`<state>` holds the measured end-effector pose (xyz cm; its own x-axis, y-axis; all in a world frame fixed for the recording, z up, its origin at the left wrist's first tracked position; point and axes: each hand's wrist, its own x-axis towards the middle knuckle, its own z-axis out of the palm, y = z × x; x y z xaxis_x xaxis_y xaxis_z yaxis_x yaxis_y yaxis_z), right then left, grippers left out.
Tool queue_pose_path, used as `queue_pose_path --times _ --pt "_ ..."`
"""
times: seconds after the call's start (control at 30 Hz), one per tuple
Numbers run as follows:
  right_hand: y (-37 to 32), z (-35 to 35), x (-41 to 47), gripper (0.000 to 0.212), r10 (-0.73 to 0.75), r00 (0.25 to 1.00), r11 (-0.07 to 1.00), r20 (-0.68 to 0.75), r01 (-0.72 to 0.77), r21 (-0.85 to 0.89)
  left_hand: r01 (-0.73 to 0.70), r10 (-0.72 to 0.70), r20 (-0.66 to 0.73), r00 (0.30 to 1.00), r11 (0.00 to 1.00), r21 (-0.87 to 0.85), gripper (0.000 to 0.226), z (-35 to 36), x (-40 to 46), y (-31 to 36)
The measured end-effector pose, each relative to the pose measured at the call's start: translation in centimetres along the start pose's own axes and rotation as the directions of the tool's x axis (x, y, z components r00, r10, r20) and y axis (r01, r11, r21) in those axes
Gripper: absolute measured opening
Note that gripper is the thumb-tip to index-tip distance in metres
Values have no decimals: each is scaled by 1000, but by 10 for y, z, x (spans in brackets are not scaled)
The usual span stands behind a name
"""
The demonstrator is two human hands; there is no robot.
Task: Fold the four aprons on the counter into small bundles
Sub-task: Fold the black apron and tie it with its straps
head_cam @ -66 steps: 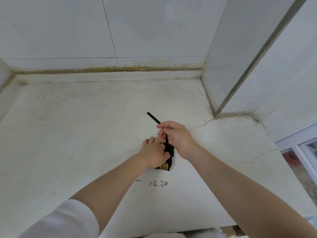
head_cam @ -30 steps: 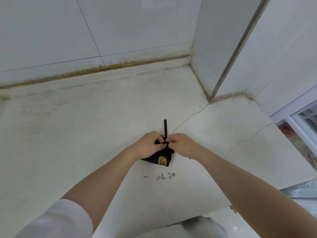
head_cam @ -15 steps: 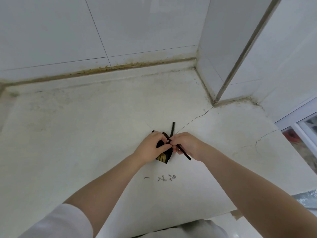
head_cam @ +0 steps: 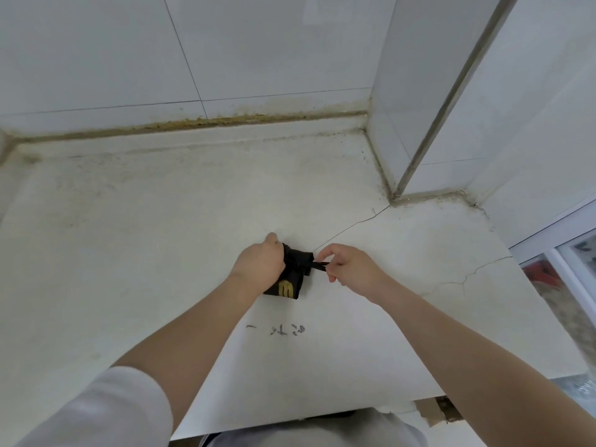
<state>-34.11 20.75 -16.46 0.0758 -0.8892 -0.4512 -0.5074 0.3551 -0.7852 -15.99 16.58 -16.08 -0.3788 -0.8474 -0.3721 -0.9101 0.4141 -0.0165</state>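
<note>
Fingers point(head_cam: 325, 253) of the right hand point(head_cam: 350, 269) are curled in a pinch on the free end of a black strap point(head_cam: 317, 265), drawing it out sideways from the bundle. Across from them, the left hand point(head_cam: 259, 264) wraps round the far side of the black apron point(head_cam: 292, 275), its fingers hidden behind the cloth, so how tightly they close cannot be told, though the hand plainly grips the bundle and steadies it.

Between the two hands the apron is already gathered into a small, tight packet with a yellow printed mark point(head_cam: 285, 289) showing on its near face. It sits on the pale tabletop point(head_cam: 145, 253), just beyond a few dark handwritten marks point(head_cam: 280, 329) and close to a thin crack point(head_cam: 354, 225) that runs toward the tiled corner post point(head_cam: 419, 140).

By my reading, this apron is nearly finished: the folding is done and only the strap is left to cinch or tuck. As for the other three, none shows anywhere on the visible tabletop, folded or unfolded, so whether this is the first bundle or the last cannot be judged from this view. A white sleeve point(head_cam: 106, 408) covers the left upper arm at the lower edge.
</note>
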Motion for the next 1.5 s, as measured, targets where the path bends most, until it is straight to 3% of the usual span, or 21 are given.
queue_pose_path --times 0.1,0.17,0.2,0.27,0.37,0.43,0.47,0.5,0.57,0.67,0.77,0.83,0.93,1.03,1.13,1.17,1.23,1.3,1.33,1.4,1.5 --pt "-7 -3 2 35 -27 999 999 33 29 -40 53 -56 -62 997 998 -36 36 2 2 3" --pt "-9 -2 3 35 -31 999 995 30 34 -95 62 -61 -66 996 998 9 37 5 1 5" --pt "-7 -1 3 33 -38 999 989 23 41 -145 86 -88 -73 993 996 -32 34 8 0 6" --pt "0 -1 1 25 -43 999 973 0 42 -227 143 -192 -122 974 934 -326 27 12 -1 5" --pt "4 3 -4 17 -17 1000 996 5 17 -91 59 -381 -217 899 595 -801 24 7 -4 14" --pt "-3 7 -8 25 -16 999 993 -47 22 119 13 -385 -39 922 132 -991 27 -6 -7 28" --pt "-11 8 -9 27 -8 996 969 -94 31 243 40 -314 75 946 -114 -993 27 -12 -10 33" --pt "-18 8 -11 26 9 991 925 -137 43 377 89 -223 154 963 -276 -957 27 -16 -12 35" --pt "-32 3 -15 29 41 984 769 -171 78 635 138 -126 193 973 -351 -926 27 -27 -14 36" --pt "-49 0 -23 41 49 994 577 -103 56 815 121 -169 173 970 -281 -952 27 -44 -14 33" --pt "-55 3 -26 36 14 998 706 -67 38 707 127 -173 145 974 -112 -986 28 -50 -15 30" --pt "-55 1 -26 35 -25 998 801 -62 57 596 139 -154 149 977 -74 -987 29 -46 -19 26" --pt "-49 3 -27 35 14 998 824 -68 27 566 176 -153 183 971 -60 -983 29 -39 -24 24" --pt "-40 7 -28 34 71 991 828 -114 6 561 121 -160 121 980 -14 -993 26 -35 -28 25" --pt "-41 7 -32 31 87 971 844 -225 48 534 -29 -82 -41 996 138 -990 23 -43 -36 22" --pt "-43 9 -34 25 39 957 894 -288 96 438 -88 -51 -102 993 239 -967 22 -47 -37 20" --pt "-50 15 -46 12 -180 891 978 -418 207 20 -217 30 -229 973 459 -862 17 -57 -36 17" --pt "-53 24 -54 40 -413 742 901 -528 251 -353 -309 62 -333 941 562 -767 8 -68 -31 18" --pt "-57 27 -58 50 -476 672 866 -568 245 -436 -340 67 -372 926 576 -744 7 -74 -29 19" --pt "-65 26 -65 53 -518 609 847 -600 269 -458 -369 65 -407 911 568 -736 5 -88 -29 24" --pt "-76 12 -73 36 -493 643 870 -587 358 -338 -319 68 -335 940 523 -790 14 -108 -36 32"
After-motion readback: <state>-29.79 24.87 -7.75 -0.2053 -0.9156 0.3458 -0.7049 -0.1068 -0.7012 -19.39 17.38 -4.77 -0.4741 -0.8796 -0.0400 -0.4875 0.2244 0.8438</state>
